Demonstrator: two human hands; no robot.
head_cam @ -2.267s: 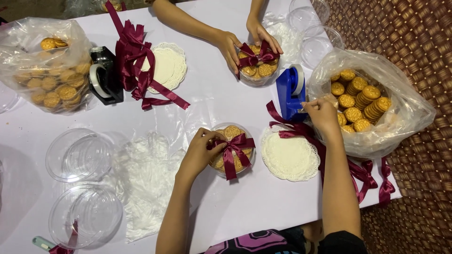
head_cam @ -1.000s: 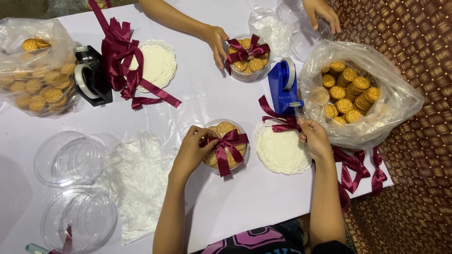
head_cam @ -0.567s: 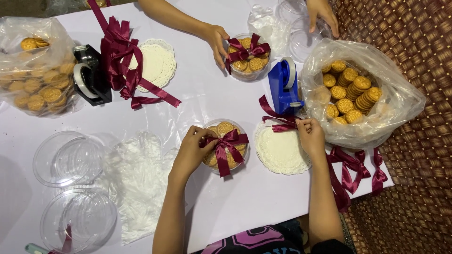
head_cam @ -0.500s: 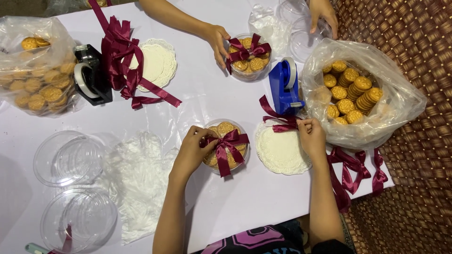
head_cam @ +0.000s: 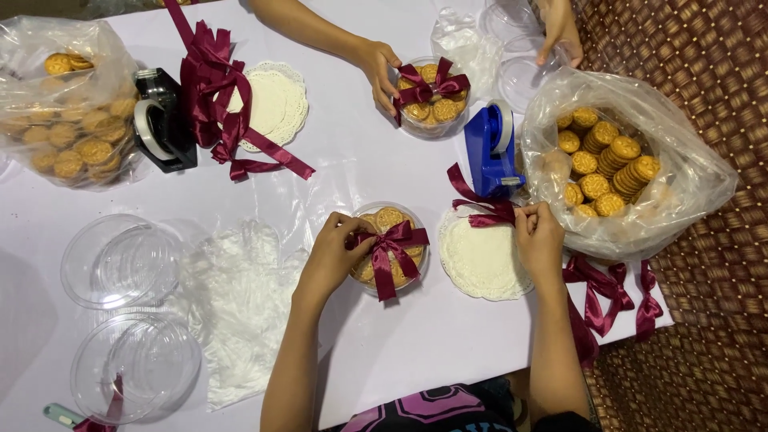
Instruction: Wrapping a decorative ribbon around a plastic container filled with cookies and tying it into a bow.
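Between our two hands sits the cookie tub [head_cam: 390, 250]: our left hand [head_cam: 336, 252] pinches its dark red bow [head_cam: 394, 243], while our right hand [head_cam: 540, 236], further right, closes on a loose ribbon [head_cam: 480, 206] by the blue tape dispenser [head_cam: 490, 152].

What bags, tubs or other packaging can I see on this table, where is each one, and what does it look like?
Clear cookie bag, far left, crumpled.
Second cookie bag, right edge, open.
Round cookie tub with maroon bow, centre, under left hand.
Matching tub, top.
Empty clear lids, left.
No labels or screens.
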